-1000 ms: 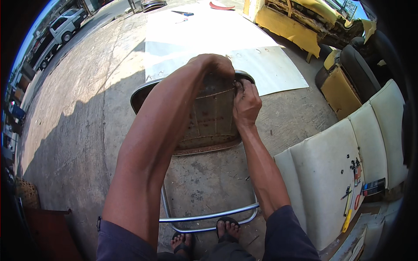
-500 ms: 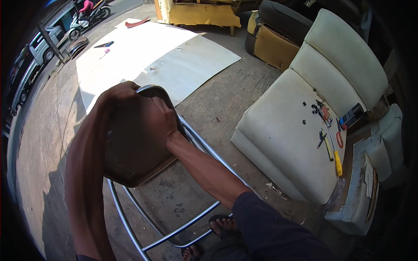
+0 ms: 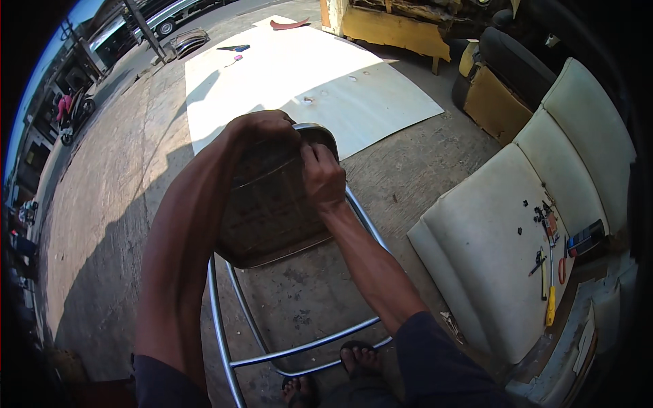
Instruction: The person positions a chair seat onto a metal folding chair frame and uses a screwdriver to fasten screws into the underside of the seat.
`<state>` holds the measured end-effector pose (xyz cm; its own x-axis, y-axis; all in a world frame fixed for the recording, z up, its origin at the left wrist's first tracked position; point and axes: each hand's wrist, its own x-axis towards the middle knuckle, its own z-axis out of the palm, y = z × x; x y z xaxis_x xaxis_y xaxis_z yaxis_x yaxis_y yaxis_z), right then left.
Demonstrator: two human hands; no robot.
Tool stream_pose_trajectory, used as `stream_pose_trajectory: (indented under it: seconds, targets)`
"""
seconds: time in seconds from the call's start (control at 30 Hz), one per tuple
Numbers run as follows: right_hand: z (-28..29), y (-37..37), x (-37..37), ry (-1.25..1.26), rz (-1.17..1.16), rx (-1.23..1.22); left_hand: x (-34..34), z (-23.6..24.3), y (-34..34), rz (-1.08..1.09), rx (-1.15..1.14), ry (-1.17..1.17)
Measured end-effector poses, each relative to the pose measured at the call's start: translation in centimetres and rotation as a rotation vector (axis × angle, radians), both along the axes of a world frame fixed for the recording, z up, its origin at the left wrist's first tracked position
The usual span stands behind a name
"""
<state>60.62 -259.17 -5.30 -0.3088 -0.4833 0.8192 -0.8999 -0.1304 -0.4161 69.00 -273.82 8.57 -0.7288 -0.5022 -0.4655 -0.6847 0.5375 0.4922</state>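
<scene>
In front of me stands a chromed tube chair frame point(image 3: 303, 350) with a dark brown panel point(image 3: 272, 221) with rounded corners and a metal rim. My left hand point(image 3: 269, 126) is bent over the panel's top edge, its fingers curled around the rim and partly hidden. Close beside it, my right hand point(image 3: 322, 173) is closed in a pinch at the upper right inner edge of the panel. Whatever lies between those fingers is too small to make out. Both forearms reach in from below, the left one passing along the panel's left side.
To the right, a cream car seat point(image 3: 483, 245) carries a yellow-handled screwdriver point(image 3: 551, 306), red-handled scissors point(image 3: 562, 270), a dark can point(image 3: 586, 238) and small black pieces. A white sheet point(image 3: 272, 75) lies ahead on the concrete. My sandalled feet point(image 3: 359, 357) are beside the frame's lower bars.
My view has turned left, so the surroundings sit farther right. My right hand has gone from the panel's face up to its top edge, nearer the left hand. The motorcycle has moved along the street.
</scene>
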Motion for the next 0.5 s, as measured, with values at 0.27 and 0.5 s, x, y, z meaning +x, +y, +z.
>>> stream_pose_trajectory:
  seconds: [0.27, 0.5]
  targets:
    - [0.1, 0.1, -1.4, -0.174, 0.024, -0.024, -1.3, 1.3, 2.3, 0.192, 0.216, 0.036]
    - [1.0, -0.4, -0.3, -0.169, 0.012, 0.001, -0.2, 1.6, 1.1, 0.124, 0.157, 0.049]
